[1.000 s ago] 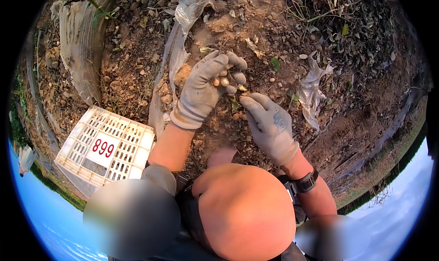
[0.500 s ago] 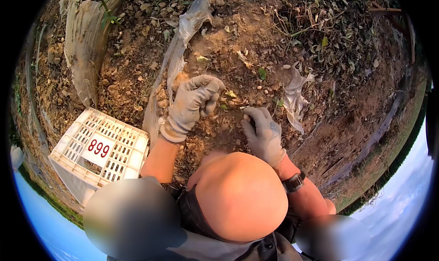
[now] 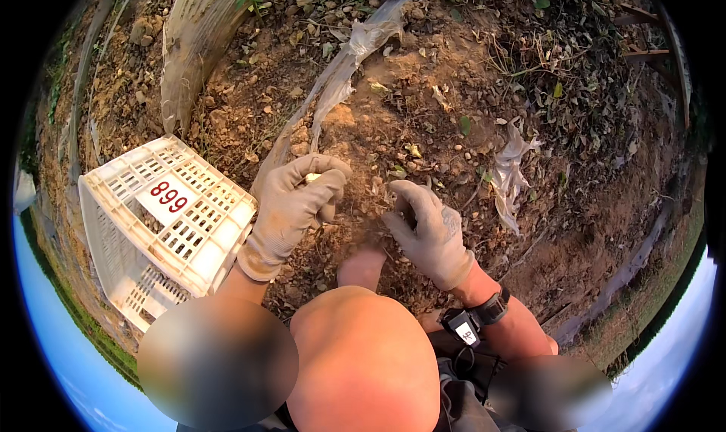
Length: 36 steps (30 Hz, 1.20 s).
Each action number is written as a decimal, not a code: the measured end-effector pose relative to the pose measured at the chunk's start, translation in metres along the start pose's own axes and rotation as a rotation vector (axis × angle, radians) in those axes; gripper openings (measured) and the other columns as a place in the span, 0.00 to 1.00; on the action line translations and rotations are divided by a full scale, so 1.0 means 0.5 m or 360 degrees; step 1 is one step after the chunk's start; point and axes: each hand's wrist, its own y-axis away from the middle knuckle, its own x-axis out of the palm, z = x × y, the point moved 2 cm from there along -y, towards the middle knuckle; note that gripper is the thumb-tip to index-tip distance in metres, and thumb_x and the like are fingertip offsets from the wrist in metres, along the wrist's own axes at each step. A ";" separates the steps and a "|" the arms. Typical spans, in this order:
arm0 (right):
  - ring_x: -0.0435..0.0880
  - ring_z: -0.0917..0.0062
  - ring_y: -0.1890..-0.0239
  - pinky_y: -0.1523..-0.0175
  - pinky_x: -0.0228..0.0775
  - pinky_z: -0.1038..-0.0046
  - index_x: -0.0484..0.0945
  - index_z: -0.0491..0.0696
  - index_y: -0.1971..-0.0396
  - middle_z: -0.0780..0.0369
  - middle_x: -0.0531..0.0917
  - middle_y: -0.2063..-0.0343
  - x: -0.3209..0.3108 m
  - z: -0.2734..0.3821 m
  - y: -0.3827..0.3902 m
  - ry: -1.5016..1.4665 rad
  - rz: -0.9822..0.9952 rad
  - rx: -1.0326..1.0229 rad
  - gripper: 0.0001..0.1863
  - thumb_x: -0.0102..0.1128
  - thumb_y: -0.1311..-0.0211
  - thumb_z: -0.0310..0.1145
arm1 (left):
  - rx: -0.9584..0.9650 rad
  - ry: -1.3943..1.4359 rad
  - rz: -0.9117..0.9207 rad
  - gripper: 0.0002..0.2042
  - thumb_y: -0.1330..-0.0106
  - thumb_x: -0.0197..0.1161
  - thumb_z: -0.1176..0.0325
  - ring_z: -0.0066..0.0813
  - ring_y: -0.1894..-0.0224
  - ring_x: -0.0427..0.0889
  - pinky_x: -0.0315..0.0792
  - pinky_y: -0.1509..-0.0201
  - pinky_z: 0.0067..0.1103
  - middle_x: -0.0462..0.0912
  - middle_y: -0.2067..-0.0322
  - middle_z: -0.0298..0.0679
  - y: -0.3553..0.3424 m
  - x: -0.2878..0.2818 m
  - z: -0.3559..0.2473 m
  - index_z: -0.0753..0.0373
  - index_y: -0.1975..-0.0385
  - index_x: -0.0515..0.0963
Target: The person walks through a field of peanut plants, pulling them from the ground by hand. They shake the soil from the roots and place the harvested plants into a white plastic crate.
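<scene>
My left hand (image 3: 293,209), in a dirty pale work glove, is closed beside the crate. A small pale-yellow pod (image 3: 311,178) shows between its thumb and fingers; the rest of what it holds is hidden. My right hand (image 3: 429,231), gloved alike, hovers over the soil (image 3: 370,141) with fingers curled. A gap shows between its thumb and forefinger, and nothing is visible in it. Small pale oval pods (image 3: 466,156) lie on the ground beyond my right hand. To the left stands a white slatted plastic crate (image 3: 193,244), close to my left wrist.
Torn clear plastic film (image 3: 333,80) runs along the soil ahead, and a crumpled scrap (image 3: 510,176) lies to the right. A wider film strip (image 3: 189,54) is at the far left. Dry leaves and stems (image 3: 560,61) cover the far right. My bare knee (image 3: 363,356) is at the lower middle.
My left hand has shifted left and down toward the crate, now showing a pale pod. My right hand's fingertips have parted, and the small pale bit at them is gone. The view has turned slightly.
</scene>
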 end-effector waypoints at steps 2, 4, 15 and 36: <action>0.85 0.62 0.65 0.61 0.78 0.65 0.74 0.47 0.45 0.54 0.82 0.56 -0.022 -0.014 -0.010 0.0221 -0.0090 -0.0067 0.24 0.69 0.42 0.26 | 0.0466 0.0120 -0.0342 0.11 0.26 0.61 0.67 0.12 0.80 0.73 0.63 0.78 0.10 0.81 0.73 0.32 0.084 -0.080 -0.037 0.67 0.53 0.81; 0.84 0.56 0.57 0.54 0.78 0.62 0.75 0.46 0.45 0.54 0.79 0.48 -0.052 -0.040 -0.024 0.0373 -0.0193 -0.0091 0.24 0.68 0.43 0.26 | 0.0973 0.0173 -0.0706 0.10 0.29 0.64 0.69 0.11 0.77 0.77 0.65 0.80 0.08 0.82 0.72 0.33 0.191 -0.154 -0.060 0.67 0.54 0.82; 0.68 0.54 0.35 0.33 0.61 0.53 0.73 0.48 0.41 0.54 0.72 0.40 0.035 -0.096 0.004 0.0916 0.0027 -0.0467 0.27 0.67 0.43 0.33 | 0.0932 -0.1178 -0.1900 0.17 0.29 0.60 0.74 0.28 0.47 0.82 0.73 0.42 0.20 0.84 0.47 0.43 0.352 -0.439 0.131 0.72 0.42 0.77; 0.85 0.58 0.58 0.56 0.78 0.65 0.81 0.48 0.56 0.58 0.83 0.58 -0.021 -0.099 0.061 0.0271 -0.0057 -0.0256 0.11 0.61 0.37 0.21 | 0.1038 -0.1611 -0.0623 0.10 0.36 0.62 0.77 0.40 0.45 0.82 0.76 0.46 0.25 0.82 0.48 0.49 0.029 -0.102 0.213 0.61 0.58 0.85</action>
